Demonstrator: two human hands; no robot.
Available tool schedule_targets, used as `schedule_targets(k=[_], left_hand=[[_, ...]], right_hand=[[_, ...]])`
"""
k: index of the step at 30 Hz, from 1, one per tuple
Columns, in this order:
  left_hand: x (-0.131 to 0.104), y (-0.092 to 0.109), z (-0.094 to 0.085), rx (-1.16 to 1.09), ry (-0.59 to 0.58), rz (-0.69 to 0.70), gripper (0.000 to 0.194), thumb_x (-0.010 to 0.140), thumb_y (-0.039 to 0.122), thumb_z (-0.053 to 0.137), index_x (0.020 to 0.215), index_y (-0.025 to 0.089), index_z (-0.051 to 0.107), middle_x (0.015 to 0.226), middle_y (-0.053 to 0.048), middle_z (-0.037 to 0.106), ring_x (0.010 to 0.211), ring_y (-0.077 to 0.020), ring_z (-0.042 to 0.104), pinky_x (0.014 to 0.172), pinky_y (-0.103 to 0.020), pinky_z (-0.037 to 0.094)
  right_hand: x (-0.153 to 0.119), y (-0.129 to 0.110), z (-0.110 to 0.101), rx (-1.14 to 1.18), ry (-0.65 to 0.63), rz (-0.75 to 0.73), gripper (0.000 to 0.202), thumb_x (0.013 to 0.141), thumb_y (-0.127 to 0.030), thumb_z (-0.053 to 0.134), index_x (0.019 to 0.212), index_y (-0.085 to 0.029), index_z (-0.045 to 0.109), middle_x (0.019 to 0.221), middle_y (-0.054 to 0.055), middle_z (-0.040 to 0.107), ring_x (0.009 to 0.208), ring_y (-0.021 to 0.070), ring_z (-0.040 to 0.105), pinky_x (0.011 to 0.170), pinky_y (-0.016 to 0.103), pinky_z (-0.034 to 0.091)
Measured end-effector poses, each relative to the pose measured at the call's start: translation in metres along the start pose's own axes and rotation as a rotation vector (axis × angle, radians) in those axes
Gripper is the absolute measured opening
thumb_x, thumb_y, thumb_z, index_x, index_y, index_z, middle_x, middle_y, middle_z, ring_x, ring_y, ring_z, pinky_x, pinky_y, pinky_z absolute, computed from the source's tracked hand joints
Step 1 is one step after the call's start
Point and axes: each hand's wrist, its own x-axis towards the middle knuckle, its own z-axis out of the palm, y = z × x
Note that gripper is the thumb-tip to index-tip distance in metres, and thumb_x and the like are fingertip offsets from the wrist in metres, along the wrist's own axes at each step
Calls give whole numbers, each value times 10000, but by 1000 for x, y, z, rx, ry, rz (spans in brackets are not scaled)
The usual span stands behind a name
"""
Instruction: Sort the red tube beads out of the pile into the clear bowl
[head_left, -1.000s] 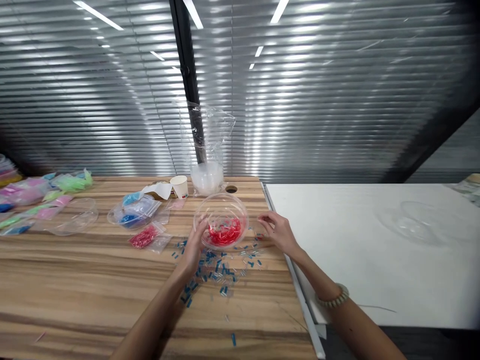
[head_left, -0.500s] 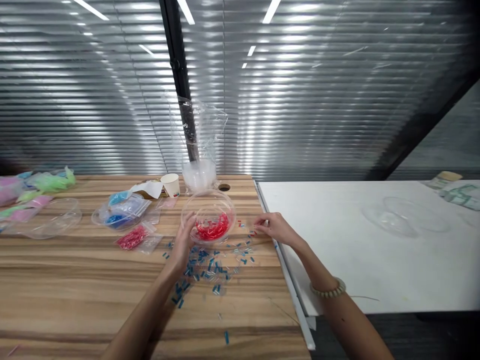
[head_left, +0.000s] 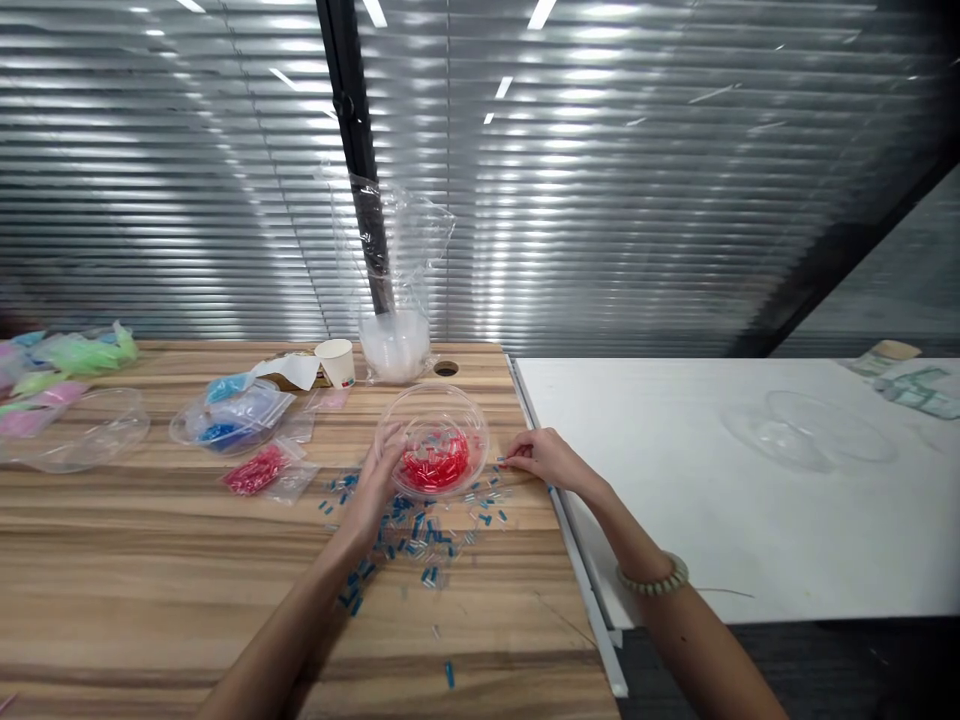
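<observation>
My left hand (head_left: 377, 485) grips the left rim of a clear plastic bowl (head_left: 386, 400), which is tilted toward me above the wood-grain table. Inside the bowl lies a heap of small red tube-shaped pieces (head_left: 435, 468). My right hand (head_left: 546, 458) is just right of the bowl, low over the tabletop, with thumb and fingers pinched together. Tiny bits show by its fingertips, but I cannot make out what is in the pinch. Below the bowl, many small blue and clear tube pieces (head_left: 414, 540) are scattered on the wood, partly hidden by the bowl and my left arm.
Left of the bowl lie a bag of pink-red pieces (head_left: 259, 470) and a clear dish (head_left: 180, 425) with small bags. A paper cup (head_left: 335, 362) and a bag of white containers (head_left: 396, 345) stand behind. A white table (head_left: 675, 520) adjoins at the right.
The bowl and my left hand have shifted slightly right. My right hand's fingers have closed tighter at nearly the same spot, and the red bits near them are now mostly hidden behind the bowl.
</observation>
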Motion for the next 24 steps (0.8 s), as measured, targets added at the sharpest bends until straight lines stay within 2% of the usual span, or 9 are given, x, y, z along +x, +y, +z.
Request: schedule_targets(k=[3,8,15,19,22,24], left_hand=[[0,-1,-1,27,-6,4,625,719,487,688,1259,237,496,1068,-76,654,967,-247,634,691,-285,518],[0,-1,-2,8,-24,1,632,727,488,683,1272,240,482,1060,-78,660,984,-250,632,730,-302,518],[-3,7,0,14,-72,12,637,731,465,682,1281,229,460,1020,-62,668,909,-226,644,688,-272,513],[-5,6,1,39,-66,-4,640,717,455,695,1272,211,490,1091,-85,651,999,-252,620,766,-298,499],[-6,3,2,62,-58,29,662,706,451,707,1282,200,498,1131,-98,639,1086,-278,580,870,-342,470],[-8,1,5,97,-56,48,655,714,439,702,1285,192,498,1134,-94,639,1125,-281,555,929,-359,441]], right_hand=[[0,-2,1,-37,-7,-13,149,785,-255,619,650,-196,643,658,-4,668,595,140,582,548,230,379],[-1,-5,3,-94,4,-33,131,784,-162,546,672,-191,608,687,-3,636,611,134,533,575,236,349],[0,-7,2,-60,116,-69,129,849,-228,499,755,-189,580,728,15,609,643,145,528,613,261,389],[0,-18,3,108,344,-167,142,878,-286,489,805,-192,567,814,37,609,737,160,568,670,281,463],[-2,-30,6,248,556,-245,119,867,-299,549,812,-199,585,788,29,627,749,165,592,715,303,489],[-5,-36,8,299,641,-280,100,860,-290,578,818,-205,609,792,32,644,763,171,605,727,315,497]])
